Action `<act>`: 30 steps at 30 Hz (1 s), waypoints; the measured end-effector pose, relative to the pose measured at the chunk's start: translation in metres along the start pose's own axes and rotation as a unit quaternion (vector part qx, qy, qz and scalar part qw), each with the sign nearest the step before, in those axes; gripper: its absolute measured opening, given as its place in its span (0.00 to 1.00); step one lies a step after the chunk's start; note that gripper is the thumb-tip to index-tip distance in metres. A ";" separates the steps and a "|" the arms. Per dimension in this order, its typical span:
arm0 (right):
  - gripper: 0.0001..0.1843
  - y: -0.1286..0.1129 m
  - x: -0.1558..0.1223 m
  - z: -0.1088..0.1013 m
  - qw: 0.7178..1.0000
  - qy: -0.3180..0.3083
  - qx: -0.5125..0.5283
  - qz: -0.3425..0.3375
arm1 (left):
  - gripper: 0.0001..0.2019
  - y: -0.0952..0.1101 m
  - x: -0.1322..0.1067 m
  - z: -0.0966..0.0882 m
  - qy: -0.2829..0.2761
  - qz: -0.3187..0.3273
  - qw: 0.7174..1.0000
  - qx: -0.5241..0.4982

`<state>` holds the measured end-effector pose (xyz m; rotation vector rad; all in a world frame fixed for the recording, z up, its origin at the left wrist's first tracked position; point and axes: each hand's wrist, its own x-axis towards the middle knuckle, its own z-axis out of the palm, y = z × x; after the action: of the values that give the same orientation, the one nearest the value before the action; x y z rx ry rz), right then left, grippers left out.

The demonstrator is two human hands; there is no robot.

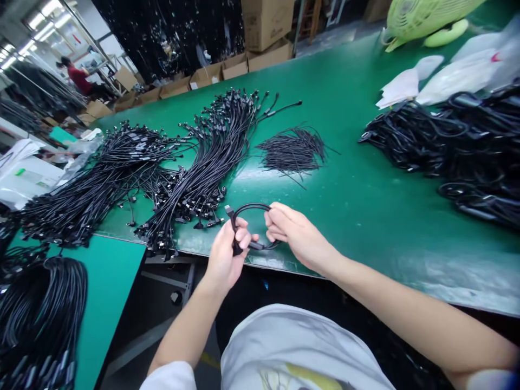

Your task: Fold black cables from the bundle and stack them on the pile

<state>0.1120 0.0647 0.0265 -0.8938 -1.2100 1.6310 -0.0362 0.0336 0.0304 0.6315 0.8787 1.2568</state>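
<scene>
Above the near edge of the green table, a black cable (252, 206) with a USB-type plug is bent into a loop between my two hands. My left hand (228, 246) is closed around its connector ends, and one plug with a metal tip sticks up past the fingers. On the loop's other side, my right hand (290, 230) pinches the cable with curled fingers. A small thicker block shows on the lower part of the loop. Beyond my hands lies a pile of short thin black ties (291, 149). To its left are bundles of straight black cables (215, 149).
Coiled black cables (459, 141) are heaped at the right, near white plastic bags (459, 76) and a yellow-green fan (426, 21). More cables (44, 309) hang over a lower green surface (109, 287) at left. Cardboard boxes (235, 66) line the far edge. A person (81, 78) sits far back.
</scene>
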 end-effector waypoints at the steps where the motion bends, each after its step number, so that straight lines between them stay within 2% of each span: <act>1: 0.22 0.004 -0.001 0.003 0.998 0.035 0.051 0.011 | 0.17 -0.009 0.001 0.002 0.012 -0.002 1.000 0.003; 4: 0.23 0.008 -0.002 0.005 0.987 0.087 0.131 0.042 | 0.26 -0.031 0.000 0.004 0.024 -0.013 1.000 0.013; 6: 0.23 0.008 -0.002 0.003 0.982 0.055 0.165 0.081 | 0.26 -0.036 -0.002 0.001 0.019 -0.030 0.999 -0.014; 8: 0.23 0.008 -0.005 0.001 0.975 -0.009 0.191 0.111 | 0.24 -0.034 -0.005 -0.002 0.009 -0.048 0.998 -0.039; 10: 0.22 0.007 -0.009 0.003 0.975 -0.045 0.188 0.109 | 0.21 -0.031 -0.008 -0.005 -0.002 -0.055 0.998 -0.026; 13: 0.19 0.006 -0.018 0.013 0.994 -0.027 0.092 0.052 | 0.19 -0.030 -0.015 -0.005 -0.021 -0.031 0.997 0.073; 16: 0.17 0.009 -0.023 0.024 1.000 0.003 -0.013 -0.017 | 0.17 -0.030 -0.023 -0.005 -0.068 -0.005 0.971 0.229; 18: 0.16 0.013 -0.024 0.027 1.000 0.024 0.005 -0.014 | 0.16 -0.029 -0.028 -0.009 -0.114 -0.011 0.943 0.311; 20: 0.16 0.016 -0.024 0.027 0.996 0.037 0.067 0.037 | 0.17 -0.029 -0.032 -0.015 -0.143 -0.028 0.926 0.347; 23: 0.19 0.016 -0.023 0.025 0.987 0.011 0.132 0.095 | 0.17 -0.034 -0.034 -0.025 -0.185 -0.072 0.928 0.315; 26: 0.15 0.011 -0.022 0.025 0.985 -0.014 0.157 0.069 | 0.16 -0.043 -0.035 -0.025 -0.236 -0.146 0.934 0.224; 28: 0.12 0.007 -0.019 0.024 0.983 -0.032 0.173 0.061 | 0.18 -0.046 -0.037 -0.019 -0.236 -0.185 0.938 0.173; 30: 0.12 0.003 -0.015 0.020 0.975 -0.069 0.191 0.095 | 0.20 -0.045 -0.039 -0.012 -0.229 -0.206 0.943 0.127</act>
<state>0.0983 0.0437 0.0298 -0.6756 -0.8740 2.0228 -0.0247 -0.0150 -0.0044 0.8527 0.7335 0.5858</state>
